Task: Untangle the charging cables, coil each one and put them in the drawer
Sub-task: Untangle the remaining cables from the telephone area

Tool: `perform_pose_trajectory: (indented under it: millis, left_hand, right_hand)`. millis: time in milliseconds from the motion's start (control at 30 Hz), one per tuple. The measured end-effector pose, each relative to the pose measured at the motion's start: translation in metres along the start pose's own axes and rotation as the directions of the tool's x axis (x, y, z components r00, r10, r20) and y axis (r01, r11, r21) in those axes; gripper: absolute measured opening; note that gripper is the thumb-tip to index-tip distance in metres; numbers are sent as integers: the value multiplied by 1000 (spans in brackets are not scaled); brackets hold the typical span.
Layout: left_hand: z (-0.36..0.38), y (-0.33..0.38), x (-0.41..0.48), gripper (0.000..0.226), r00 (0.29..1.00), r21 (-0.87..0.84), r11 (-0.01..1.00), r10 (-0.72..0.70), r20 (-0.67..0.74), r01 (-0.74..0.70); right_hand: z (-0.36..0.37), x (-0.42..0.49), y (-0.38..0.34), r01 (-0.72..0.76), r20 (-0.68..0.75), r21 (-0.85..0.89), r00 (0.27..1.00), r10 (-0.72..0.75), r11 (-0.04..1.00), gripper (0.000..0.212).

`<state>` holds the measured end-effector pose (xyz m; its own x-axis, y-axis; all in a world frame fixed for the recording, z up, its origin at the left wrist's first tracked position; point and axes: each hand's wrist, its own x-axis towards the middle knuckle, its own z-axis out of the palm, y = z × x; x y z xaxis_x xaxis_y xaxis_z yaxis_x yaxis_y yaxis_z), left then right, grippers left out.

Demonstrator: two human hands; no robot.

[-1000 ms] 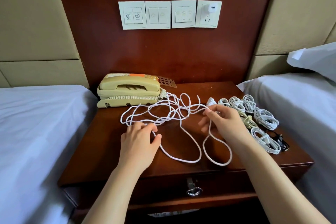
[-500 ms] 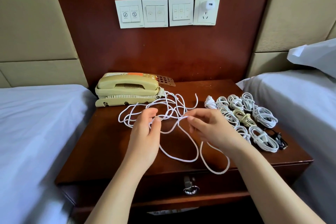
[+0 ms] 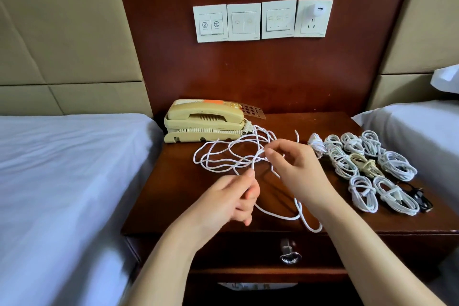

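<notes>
1. On the nightstand (image 3: 173, 194), left hand (image 3: 233, 201) and right hand (image 3: 298, 176) each pinch a strand of the tangled cable (image 3: 224, 160).
2. Pull hard and loops may cinch.
3. Slack could drag coiled cables (image 3: 360, 169) off.

Wooden nightstand (image 3: 173, 196) — beige telephone (image 3: 205, 120), loose white tangled cable (image 3: 223, 156), coiled cables (image 3: 367, 169) at right.

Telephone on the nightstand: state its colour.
The telephone is cream-yellow, with an orange label on top; only the head view shows it.
</notes>
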<state>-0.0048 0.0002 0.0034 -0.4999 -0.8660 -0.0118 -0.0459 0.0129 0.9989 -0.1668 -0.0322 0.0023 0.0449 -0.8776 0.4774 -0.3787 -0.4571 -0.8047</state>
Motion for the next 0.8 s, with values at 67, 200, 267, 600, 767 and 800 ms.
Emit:
perform_pose_trajectory:
  millis: [67, 200, 267, 600, 767, 800]
  left_hand:
    - [0, 0, -1, 44, 1000, -46, 999, -25, -6, 24]
    - [-1, -1, 5, 42, 993, -228, 972, -84, -89, 61]
    - [1, -4, 11, 43, 983, -295, 951, -132, -127, 90]
    - [-4, -11, 20, 29, 981, -480, 857, -186, 51, 188]
    - [-15, -9, 22, 33, 970, -519, 826, -243, 25, 220]
    - [-17, -9, 22, 35, 964, -539, 812, -264, 4, 225]
  right_hand:
    - [6, 1, 1, 28, 0, -106, 1000, -28, 994, 18]
    - [10, 1, 15, -40, 135, -384, 986, 98, 923, 25]
    - [10, 0, 22, -60, 145, -545, 976, 164, 836, 24]
    - [11, 5, 38, -117, 99, -571, 973, 210, 813, 35]
    - [21, 15, 35, -118, 149, -428, 969, 199, 896, 36]
    - [26, 17, 35, -119, 148, -401, 970, 193, 908, 35]
